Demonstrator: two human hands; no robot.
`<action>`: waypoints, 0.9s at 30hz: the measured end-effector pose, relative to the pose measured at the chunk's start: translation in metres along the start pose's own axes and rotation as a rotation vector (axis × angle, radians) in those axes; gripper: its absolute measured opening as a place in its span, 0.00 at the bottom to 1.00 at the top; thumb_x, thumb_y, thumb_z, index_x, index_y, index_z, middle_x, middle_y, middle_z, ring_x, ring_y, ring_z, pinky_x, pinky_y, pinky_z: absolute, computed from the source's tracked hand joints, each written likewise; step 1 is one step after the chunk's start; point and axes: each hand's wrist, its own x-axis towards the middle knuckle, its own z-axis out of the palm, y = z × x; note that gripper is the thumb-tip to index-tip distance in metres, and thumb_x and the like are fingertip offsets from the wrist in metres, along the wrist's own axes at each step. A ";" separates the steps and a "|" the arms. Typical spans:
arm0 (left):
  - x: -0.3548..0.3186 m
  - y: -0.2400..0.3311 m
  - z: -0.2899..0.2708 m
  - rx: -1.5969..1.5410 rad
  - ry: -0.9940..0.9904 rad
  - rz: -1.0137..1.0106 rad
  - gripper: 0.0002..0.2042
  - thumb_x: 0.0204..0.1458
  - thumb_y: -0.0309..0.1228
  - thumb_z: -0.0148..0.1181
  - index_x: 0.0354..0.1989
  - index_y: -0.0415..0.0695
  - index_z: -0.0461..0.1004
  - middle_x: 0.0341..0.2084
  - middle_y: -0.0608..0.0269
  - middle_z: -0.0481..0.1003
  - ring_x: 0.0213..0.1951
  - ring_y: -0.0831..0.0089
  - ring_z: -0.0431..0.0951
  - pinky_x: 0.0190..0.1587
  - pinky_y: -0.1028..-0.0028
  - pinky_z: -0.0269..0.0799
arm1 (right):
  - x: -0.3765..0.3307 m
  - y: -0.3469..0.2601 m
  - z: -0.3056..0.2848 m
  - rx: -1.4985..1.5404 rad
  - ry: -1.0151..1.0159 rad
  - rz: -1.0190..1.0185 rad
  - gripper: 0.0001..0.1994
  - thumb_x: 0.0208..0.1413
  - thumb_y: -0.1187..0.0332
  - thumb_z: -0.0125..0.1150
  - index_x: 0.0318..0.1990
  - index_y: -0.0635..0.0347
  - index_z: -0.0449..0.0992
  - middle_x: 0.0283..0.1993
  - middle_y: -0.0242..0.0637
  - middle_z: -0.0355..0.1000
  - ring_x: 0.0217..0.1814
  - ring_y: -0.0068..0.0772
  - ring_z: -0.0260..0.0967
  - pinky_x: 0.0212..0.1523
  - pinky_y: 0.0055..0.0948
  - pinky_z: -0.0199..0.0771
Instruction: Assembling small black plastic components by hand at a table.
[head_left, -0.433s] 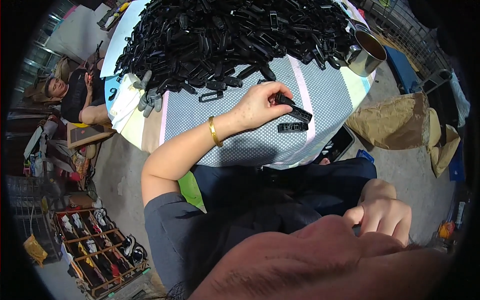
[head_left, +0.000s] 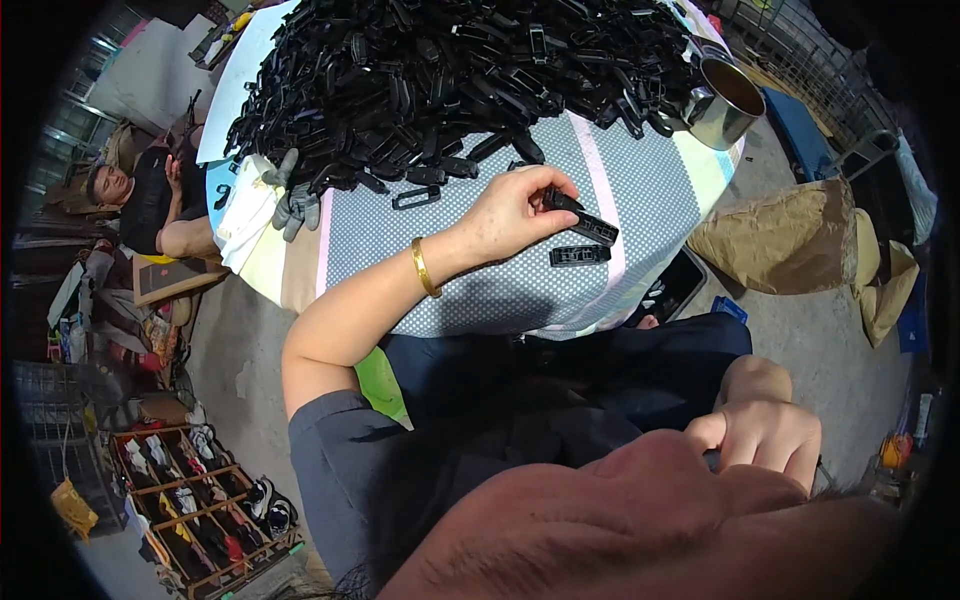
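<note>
Left hand (head_left: 500, 218), mid-frame, pinches black plastic casing (head_left: 592, 227); slack grip could drop it onto second casing (head_left: 580, 257) just below. Right hand (head_left: 765, 432), lower right, curled; can't tell contents.

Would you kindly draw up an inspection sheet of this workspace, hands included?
Surface: patterned tablecloth, partly in shadow.
Job's things: black plastic part in the left hand; second part lying beside it; large black pile beyond.
Clutter: grey glove, white cloth, metal mug.
Hands: left pinches its part; right hand away from the pile, grip unclear.
Cables: nothing seen.
Surroundings: shoe rack, brown sack, another person.
</note>
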 end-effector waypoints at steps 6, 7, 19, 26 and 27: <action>-0.001 -0.003 -0.001 0.023 -0.014 0.043 0.12 0.45 0.26 0.63 0.38 0.40 0.72 0.22 0.74 0.68 0.22 0.89 0.64 0.24 0.87 0.61 | 0.002 0.002 0.005 0.003 0.065 -0.008 0.12 0.57 0.74 0.48 0.22 0.59 0.72 0.21 0.38 0.64 0.22 0.32 0.60 0.49 0.58 0.53; -0.001 -0.003 -0.001 0.027 -0.010 0.051 0.12 0.45 0.26 0.63 0.38 0.40 0.72 0.22 0.74 0.68 0.22 0.89 0.64 0.24 0.87 0.60 | 0.003 0.002 0.006 0.002 0.075 -0.009 0.12 0.57 0.74 0.48 0.22 0.59 0.72 0.21 0.38 0.64 0.22 0.32 0.60 0.49 0.58 0.52; 0.005 -0.001 0.001 0.011 -0.038 0.035 0.12 0.45 0.27 0.63 0.39 0.40 0.71 0.22 0.75 0.68 0.21 0.90 0.63 0.24 0.88 0.59 | 0.002 -0.006 0.005 -0.060 0.057 0.072 0.12 0.56 0.77 0.46 0.22 0.57 0.73 0.22 0.38 0.66 0.24 0.31 0.65 0.50 0.57 0.53; -0.004 0.011 -0.004 -0.034 -0.010 -0.049 0.12 0.41 0.30 0.64 0.34 0.41 0.73 0.24 0.66 0.69 0.23 0.80 0.67 0.26 0.79 0.65 | 0.015 -0.008 -0.014 -0.246 -0.063 0.053 0.08 0.48 0.66 0.59 0.29 0.61 0.77 0.26 0.29 0.70 0.26 0.26 0.68 0.49 0.46 0.61; -0.003 0.009 -0.003 -0.037 -0.007 -0.042 0.12 0.41 0.30 0.64 0.34 0.41 0.73 0.24 0.66 0.69 0.23 0.80 0.67 0.26 0.79 0.65 | 0.010 -0.010 -0.017 -0.335 0.073 0.047 0.07 0.48 0.65 0.59 0.27 0.59 0.78 0.23 0.27 0.69 0.24 0.23 0.67 0.47 0.42 0.63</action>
